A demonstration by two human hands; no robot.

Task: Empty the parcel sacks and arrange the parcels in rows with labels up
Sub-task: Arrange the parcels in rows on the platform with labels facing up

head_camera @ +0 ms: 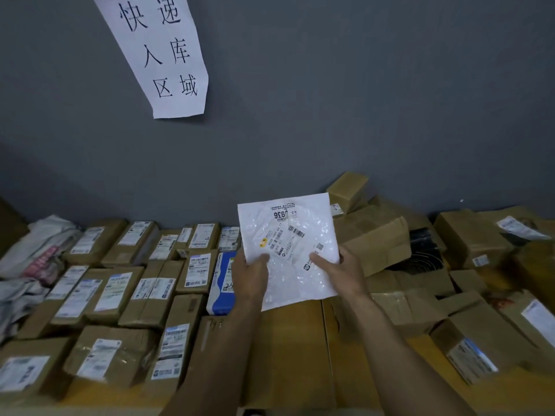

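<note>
Right, grey wall [360,85] at the back with a paper sign [156,55] hanging off it. Below on the left are the sorted rows [117,288] of brown boxes, labels facing up, neat as you like. Over on the right there's a jumbled heap [468,244] of cartons waiting its turn, and limp sacks [39,247] slumped at the far left edge.

Centre stage is a white bubble mailer [292,235], held in the air above a big flat carton [288,355], clear of everything below. The left hand [250,276] pinches its lower left edge, thumb on top, and the right hand [342,271] grips the lower right the same way. The shipping label [285,235] faces the camera, creased, its print upside down from here.

So the label check looks done, and placement is the job now. My call: keep this face up, lower it flat, and tuck it square beside the blue-and-white parcel [220,283] at the end of a row. It's light and floppy, so support both corners until it lands, or it could curl and hide that label.
</note>
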